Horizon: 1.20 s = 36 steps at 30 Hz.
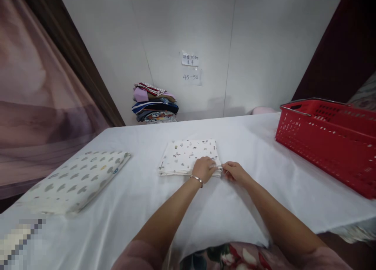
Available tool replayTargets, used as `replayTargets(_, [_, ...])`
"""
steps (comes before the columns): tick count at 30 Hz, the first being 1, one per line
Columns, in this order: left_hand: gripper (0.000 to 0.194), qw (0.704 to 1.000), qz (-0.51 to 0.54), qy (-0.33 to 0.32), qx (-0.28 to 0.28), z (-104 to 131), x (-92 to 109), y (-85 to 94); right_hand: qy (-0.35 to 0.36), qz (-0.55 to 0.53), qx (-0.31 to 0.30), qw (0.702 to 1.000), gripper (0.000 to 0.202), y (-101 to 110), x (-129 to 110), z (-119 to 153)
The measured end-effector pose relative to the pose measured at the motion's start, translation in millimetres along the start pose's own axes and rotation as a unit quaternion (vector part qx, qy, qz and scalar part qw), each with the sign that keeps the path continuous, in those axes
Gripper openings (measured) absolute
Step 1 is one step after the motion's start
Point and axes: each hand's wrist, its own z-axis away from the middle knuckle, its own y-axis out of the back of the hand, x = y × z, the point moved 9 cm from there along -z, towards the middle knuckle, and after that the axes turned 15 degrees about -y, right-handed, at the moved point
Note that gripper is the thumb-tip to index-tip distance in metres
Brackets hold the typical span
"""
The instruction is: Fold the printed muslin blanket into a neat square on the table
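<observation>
A folded white cloth (pixel 185 154) with small grey and dark leaf-like prints lies in the middle of the table, its layered edge facing me. My left hand (pixel 203 169), with a bracelet at the wrist, rests over its front right part, thumb and fingers closed on the front edge near the corner. My right hand (pixel 235 172) is just beyond that corner, its fingertips pinched on the cloth's edge. Some of the right hand's fingers are curled under and hidden. To the left lies another folded cloth (pixel 79 180), cream with grey cloud-like shapes.
A white sheet covers the table (pixel 141 207). At the right stands a red plastic basket (pixel 326 144) with a metal handle. Behind the table's far edge is a stack of folded fabrics (pixel 155 103) against the wall. A pinkish curtain (pixel 44 94) hangs at the left.
</observation>
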Motion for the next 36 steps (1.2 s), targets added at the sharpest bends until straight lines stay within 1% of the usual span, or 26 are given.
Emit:
replayTargets(3, [0.016,1.0,-0.014,0.014,-0.019,-8.2,-3.8,-12.6,0.006,-0.015,-0.018,1.0,0.025,-3.3,3.3,-3.1])
replayTargets(8, [0.019,1.0,-0.002,0.018,-0.015,-8.7,-7.7,-13.8,0.027,-0.045,-0.043,0.998,0.022,-7.1,2.4,-1.9])
replayTargets(11, [0.023,1.0,-0.014,-0.014,-0.007,-8.7,-0.5,-8.8,0.033,-0.062,-0.054,0.996,0.023,-8.5,0.2,-1.0])
replayTargets(15, [0.02,0.996,-0.051,-0.078,-0.017,-7.4,15.3,-8.0,0.045,-0.046,-0.048,0.997,0.02,-7.7,0.2,-4.4])
replayTargets(21, [0.021,0.991,-0.079,-0.106,-0.024,-3.8,23.3,-9.6,0.045,-0.038,-0.038,0.998,0.02,-7.3,3.0,-8.8])
replayTargets(24, [0.016,0.995,-0.051,-0.087,-0.014,-3.0,19.4,-9.0,0.048,-0.04,-0.039,0.997,0.021,-8.3,0.8,-6.7])
replayTargets(26, [0.014,0.998,-0.027,-0.06,-0.003,-3.6,13.5,-8.0,0.06,-0.047,-0.047,0.996,0.023,-9.2,-3.1,-3.7])
replayTargets(29, [0.012,1.0,-0.006,-0.022,-0.003,-6.2,4.3,-7.3,0.081,-0.065,-0.063,0.993,0.023,-8.0,-9.3,1.8])
replayTargets(31, [0.013,1.0,-0.006,-0.017,0.001,-8.6,1.5,-3.1,0.071,-0.072,-0.052,0.993,0.026,-2.9,-7.8,2.9])
replayTargets(32, [0.013,1.0,-0.012,-0.022,0.005,-9.7,1.6,0.2,0.054,-0.069,-0.045,0.995,0.028,-0.6,-4.2,2.3])
replayTargets(34, [0.012,0.998,-0.034,-0.048,0.006,-11.4,4.7,6.2,0.005,-0.044,-0.042,0.998,0.034,-0.3,6.5,-0.3])
replayTargets(36, [0.012,0.995,-0.063,-0.08,-0.013,-12.2,9.8,8.0,-0.029,-0.005,-0.051,0.998,0.037,-4.8,15.5,-2.1])
